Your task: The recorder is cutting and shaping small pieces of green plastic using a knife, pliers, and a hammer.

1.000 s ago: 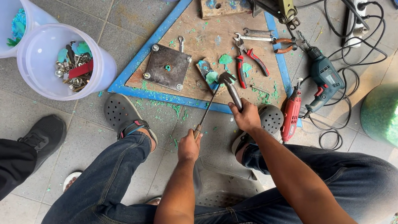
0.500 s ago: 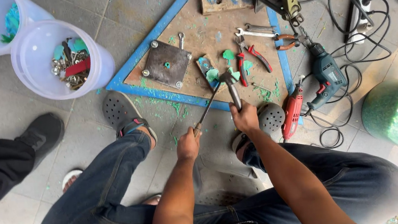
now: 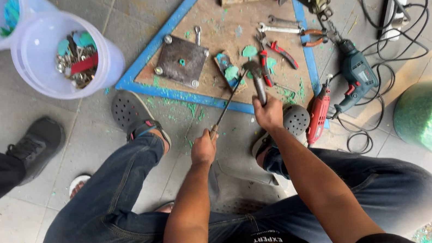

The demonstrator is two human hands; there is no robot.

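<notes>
My left hand [image 3: 203,148] grips the handle of a long thin rod-like tool [image 3: 227,103] that slants up to the right, its tip near small green-topped pieces [image 3: 232,73] on the brown board [image 3: 215,22]. My right hand [image 3: 268,114] is closed around the handle of a hammer [image 3: 256,78], whose head sits by the rod's tip. Both hands hover over the board's near blue edge [image 3: 191,96], between my sandalled feet.
A grey metal plate [image 3: 182,61] with bolts lies on the board, with red-handled pliers [image 3: 273,54] and wrenches [image 3: 278,27]. A teal drill [image 3: 356,74], red power tool [image 3: 318,114] and cables lie right. A white bucket [image 3: 52,84] of parts stands left. Another person's black shoe [image 3: 37,143] is nearby.
The hammer head has shifted slightly near the rod's tip; both hands stay in about the same place. The view has tilted a little.
</notes>
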